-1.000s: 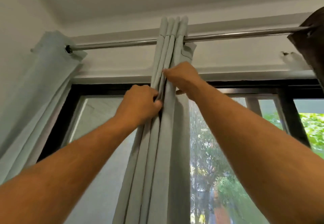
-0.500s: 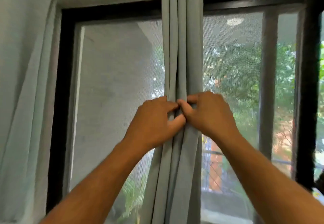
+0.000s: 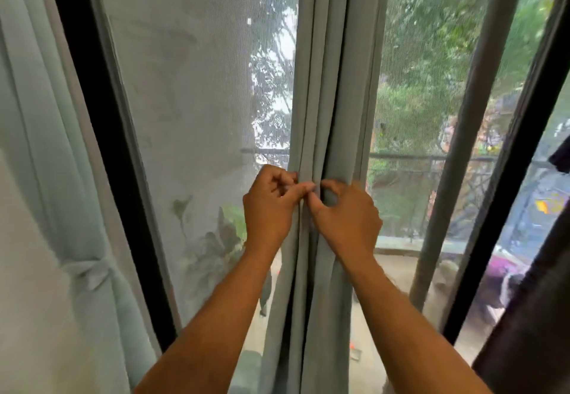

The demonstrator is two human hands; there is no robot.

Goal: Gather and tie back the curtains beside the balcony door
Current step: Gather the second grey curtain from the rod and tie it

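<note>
1. Both bare forearms reached up and forward from the bottom edge, converging toward the middle.
2. The left hand (image 3: pixel 267 208) was raised with its back toward the camera, fingers curled, thumb and forefinger pinching a fold of the curtain (image 3: pixel 331 85).
3. The right hand (image 3: pixel 347 214) sat just beside it at the same height, back also toward the camera, its thumb and forefinger closed in a ring around another fold.
4. The two hands' fingertips met or nearly met at the middle; actual contact could not be told.
5. Both wrists were nearly straight.
</note>
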